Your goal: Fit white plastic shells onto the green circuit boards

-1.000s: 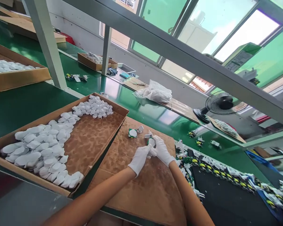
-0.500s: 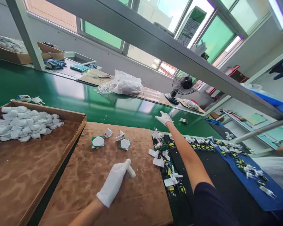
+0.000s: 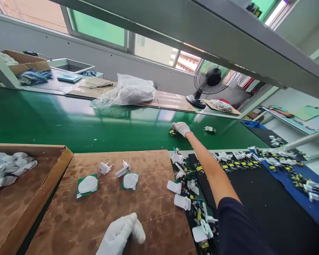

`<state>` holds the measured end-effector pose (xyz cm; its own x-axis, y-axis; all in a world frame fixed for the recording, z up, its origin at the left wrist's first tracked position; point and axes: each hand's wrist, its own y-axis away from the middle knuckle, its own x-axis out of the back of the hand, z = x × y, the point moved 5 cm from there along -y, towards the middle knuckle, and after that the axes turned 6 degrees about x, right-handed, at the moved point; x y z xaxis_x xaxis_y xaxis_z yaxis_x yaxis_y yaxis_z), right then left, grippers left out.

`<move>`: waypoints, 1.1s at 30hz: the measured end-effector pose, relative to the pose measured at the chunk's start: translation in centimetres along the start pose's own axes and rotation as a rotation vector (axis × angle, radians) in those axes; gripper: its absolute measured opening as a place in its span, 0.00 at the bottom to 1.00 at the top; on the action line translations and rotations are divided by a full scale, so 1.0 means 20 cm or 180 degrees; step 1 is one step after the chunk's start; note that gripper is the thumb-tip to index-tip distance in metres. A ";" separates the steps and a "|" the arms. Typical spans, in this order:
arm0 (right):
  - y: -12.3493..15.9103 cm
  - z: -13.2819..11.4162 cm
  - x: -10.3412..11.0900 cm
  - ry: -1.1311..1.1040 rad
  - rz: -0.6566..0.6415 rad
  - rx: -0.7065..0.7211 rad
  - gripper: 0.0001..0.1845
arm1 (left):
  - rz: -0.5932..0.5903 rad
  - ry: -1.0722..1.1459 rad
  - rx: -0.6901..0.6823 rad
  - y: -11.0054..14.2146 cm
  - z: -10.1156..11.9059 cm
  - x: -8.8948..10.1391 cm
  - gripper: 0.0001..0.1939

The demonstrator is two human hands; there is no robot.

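My right hand point(image 3: 182, 128), in a white glove, reaches far out over the green surface. Its fingers are closed on a small circuit board point(image 3: 172, 131) with a yellow component. Low in the view, my left hand point(image 3: 121, 232), also gloved, hovers over the brown cardboard point(image 3: 154, 216) with fingers curled together and nothing visible in them. Beyond it lie two green boards, each topped by a white pad: one at the left point(image 3: 87, 185) and one nearer the middle point(image 3: 130, 181). A white plug piece point(image 3: 104, 168) sits beside the left board, another point(image 3: 123, 169) beside the middle one.
A cardboard tray point(image 3: 66, 156) of white pads stands at left. Several boards with white plug parts point(image 3: 182, 202) line the cardboard's right edge; more lie on black and blue mats point(image 3: 255, 191). One plug assembly point(image 3: 209, 129) lies beyond my right hand. A metal shelf beam point(image 3: 202, 32) crosses overhead.
My right hand has gone from open and empty to closed on a circuit board. My left hand sits lower in the view, its fingers more curled. The camera view has shifted.
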<state>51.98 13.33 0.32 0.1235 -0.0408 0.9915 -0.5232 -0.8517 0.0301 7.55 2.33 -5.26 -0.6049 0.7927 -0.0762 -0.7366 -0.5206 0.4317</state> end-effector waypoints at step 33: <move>0.67 -0.69 0.05 -0.1304 -0.2485 0.2037 0.30 | 0.0065 -0.0264 0.0007 0.07 0.04 -0.02 0.25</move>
<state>33.52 9.07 3.44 0.5648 0.5596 0.6065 0.3428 -0.8277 0.4443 7.05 1.59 -3.83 -0.5927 0.8054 0.0073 -0.7236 -0.5364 0.4344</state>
